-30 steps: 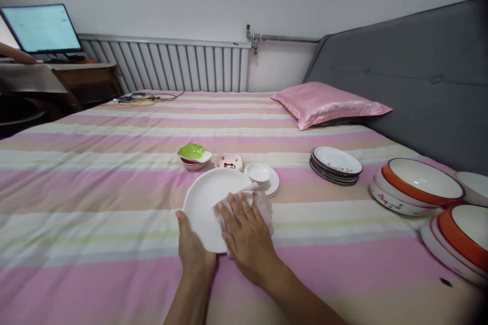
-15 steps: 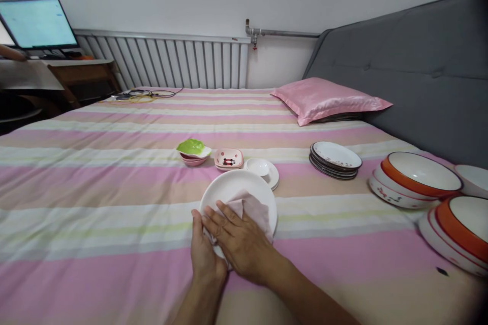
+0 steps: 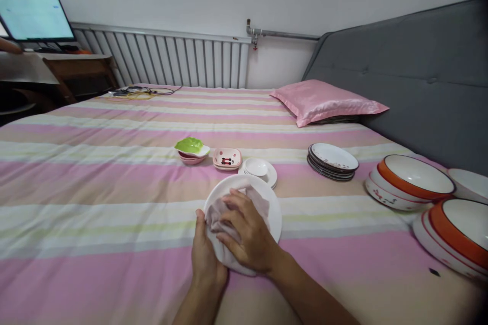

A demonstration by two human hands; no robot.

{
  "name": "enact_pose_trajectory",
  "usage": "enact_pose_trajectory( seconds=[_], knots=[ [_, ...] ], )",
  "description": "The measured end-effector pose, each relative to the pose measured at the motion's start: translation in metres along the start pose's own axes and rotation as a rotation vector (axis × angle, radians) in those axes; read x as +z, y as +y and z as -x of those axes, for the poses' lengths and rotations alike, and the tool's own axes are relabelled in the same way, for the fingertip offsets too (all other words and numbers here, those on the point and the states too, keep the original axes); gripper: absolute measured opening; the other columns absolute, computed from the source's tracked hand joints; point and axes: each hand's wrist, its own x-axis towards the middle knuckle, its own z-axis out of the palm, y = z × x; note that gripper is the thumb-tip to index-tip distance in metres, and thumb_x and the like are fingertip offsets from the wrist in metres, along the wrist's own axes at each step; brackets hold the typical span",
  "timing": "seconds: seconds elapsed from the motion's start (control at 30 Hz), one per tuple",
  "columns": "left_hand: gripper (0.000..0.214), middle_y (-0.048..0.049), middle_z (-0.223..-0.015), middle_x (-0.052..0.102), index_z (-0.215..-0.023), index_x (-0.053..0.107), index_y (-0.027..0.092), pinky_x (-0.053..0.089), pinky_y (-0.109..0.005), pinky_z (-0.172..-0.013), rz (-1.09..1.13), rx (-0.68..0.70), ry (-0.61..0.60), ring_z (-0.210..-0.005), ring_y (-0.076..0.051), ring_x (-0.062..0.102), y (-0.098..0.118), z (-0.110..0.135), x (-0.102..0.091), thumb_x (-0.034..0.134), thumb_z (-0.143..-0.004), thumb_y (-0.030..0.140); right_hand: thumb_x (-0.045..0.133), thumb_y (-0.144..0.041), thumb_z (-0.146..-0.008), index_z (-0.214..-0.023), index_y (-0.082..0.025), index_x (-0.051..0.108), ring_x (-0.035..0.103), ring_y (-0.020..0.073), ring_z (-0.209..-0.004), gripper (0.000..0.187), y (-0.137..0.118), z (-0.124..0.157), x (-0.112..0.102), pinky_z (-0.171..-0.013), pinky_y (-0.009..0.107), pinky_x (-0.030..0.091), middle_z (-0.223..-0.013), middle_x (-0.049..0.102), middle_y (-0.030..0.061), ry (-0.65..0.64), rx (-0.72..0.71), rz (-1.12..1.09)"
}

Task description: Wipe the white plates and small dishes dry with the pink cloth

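A white plate (image 3: 274,216) is tilted toward me above the striped bed. My left hand (image 3: 208,256) grips its left edge, thumb along the rim and the other fingers hidden beneath. On the plate's face lies a pale pinkish-grey cloth (image 3: 221,212), bunched at the left and spread flatter at the right. My right hand (image 3: 247,233) presses on this cloth with bent fingers closed over it. Just beyond the plate stand a small white bowl on white saucers (image 3: 256,166), pink square dishes (image 3: 227,158) and a green leaf-shaped dish (image 3: 191,147) stacked on pink ones.
To the right are a stack of dark-rimmed plates (image 3: 332,161) and orange-banded bowls (image 3: 415,180). A pink pillow (image 3: 328,101) leans near the grey headboard (image 3: 400,61). Cables (image 3: 143,92) lie at the bed's far left. A person's arm (image 3: 9,46) shows by the desk.
My right hand has gone from flat to curled fingers, bunching the cloth. The plate has shifted slightly right and down, with more of the cloth at its left side.
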Motion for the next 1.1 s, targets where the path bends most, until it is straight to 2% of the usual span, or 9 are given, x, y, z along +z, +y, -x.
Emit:
enact_pose_trajectory(
  seconds=[0.1,0.17,0.23,0.4,0.53,0.63,0.87,1.0,1.1],
  knots=[
    [0.040,-0.0115,-0.082,0.072,-0.092,0.067,0.010,0.048,-0.035,-0.088,0.031,0.008,-0.030,-0.086,-0.022,0.067,0.009,-0.004,-0.004,0.040,-0.088,0.038,0.053,-0.036,-0.081,-0.106,-0.021,0.060,0.035,0.0232,-0.126,0.029,-0.004,-0.002,-0.008,-0.110,0.047,0.013,-0.119,0.055,0.0071,-0.138,-0.025,0.034],
    [0.043,-0.0120,-0.080,0.072,-0.092,0.068,0.010,0.048,-0.037,-0.088,0.048,0.015,-0.046,-0.087,-0.023,0.067,0.016,-0.007,-0.007,0.039,-0.087,0.042,0.051,-0.040,-0.082,-0.116,-0.024,0.055,0.031,0.0231,-0.129,0.038,-0.007,-0.002,-0.012,-0.110,0.047,0.008,-0.128,0.051,0.0042,-0.263,-0.033,0.044],
    [0.046,-0.0121,-0.078,0.072,-0.091,0.068,0.010,0.047,-0.040,-0.088,0.056,0.027,-0.042,-0.089,-0.025,0.066,0.021,-0.010,-0.009,0.040,-0.086,0.046,0.048,-0.043,-0.083,-0.124,-0.026,0.048,0.021,0.0228,-0.133,0.044,-0.009,-0.002,-0.013,-0.110,0.047,0.007,-0.139,0.040,0.0022,-0.364,-0.025,0.059],
    [0.046,-0.0137,-0.089,0.071,-0.098,0.066,0.010,0.044,-0.042,-0.093,0.013,0.052,-0.003,-0.095,-0.026,0.064,0.021,-0.012,-0.010,0.041,-0.085,0.046,0.037,-0.040,-0.090,-0.134,-0.034,0.033,0.007,0.0202,-0.137,0.045,-0.013,-0.003,-0.008,-0.110,0.047,0.006,-0.147,0.021,-0.0035,-0.435,0.033,0.130],
    [0.040,-0.0127,-0.101,0.069,-0.107,0.063,0.013,0.038,-0.037,-0.099,-0.004,-0.011,-0.041,-0.105,-0.023,0.059,0.011,-0.007,-0.007,0.040,-0.088,0.039,0.039,-0.036,-0.090,-0.136,-0.035,0.030,0.004,0.0215,-0.137,0.046,-0.010,-0.003,-0.002,-0.110,0.048,0.007,-0.148,0.017,-0.0038,-0.371,0.054,0.211],
    [0.037,-0.0103,-0.108,0.067,-0.115,0.059,0.016,0.036,-0.035,-0.101,0.003,-0.035,-0.075,-0.110,-0.022,0.056,0.003,-0.001,-0.003,0.042,-0.088,0.035,0.044,-0.033,-0.088,-0.136,-0.034,0.030,0.003,0.0239,-0.137,0.049,-0.004,-0.002,0.000,-0.109,0.051,0.009,-0.149,0.017,-0.0015,-0.258,0.060,0.267],
    [0.041,-0.0126,-0.104,0.068,-0.115,0.059,0.014,0.046,-0.036,-0.091,-0.174,-0.069,-0.055,-0.101,-0.025,0.061,-0.011,0.009,0.001,0.054,-0.081,0.037,0.050,-0.029,-0.084,-0.134,-0.032,0.034,0.007,0.0318,-0.135,0.052,0.006,-0.002,-0.005,-0.105,0.057,0.009,-0.148,0.018,0.0028,-0.029,0.145,0.348],
    [0.043,-0.0138,-0.095,0.070,-0.111,0.060,0.011,0.049,-0.038,-0.084,-0.244,-0.099,-0.056,-0.092,-0.026,0.065,-0.013,0.010,-0.001,0.055,-0.080,0.039,0.045,-0.028,-0.086,-0.130,-0.031,0.041,0.024,0.0300,-0.129,0.044,0.011,-0.004,-0.013,-0.104,0.055,0.014,-0.136,0.038,0.0052,0.088,0.229,0.403],
    [0.043,-0.0148,-0.091,0.071,-0.109,0.061,0.009,0.051,-0.038,-0.081,-0.280,-0.092,-0.045,-0.088,-0.027,0.066,-0.012,0.010,-0.004,0.055,-0.079,0.040,0.042,-0.030,-0.088,-0.127,-0.027,0.046,0.041,0.0269,-0.112,0.039,0.016,-0.005,-0.020,-0.096,0.047,0.030,-0.120,0.049,0.0086,0.138,0.339,0.445]
  ],
)
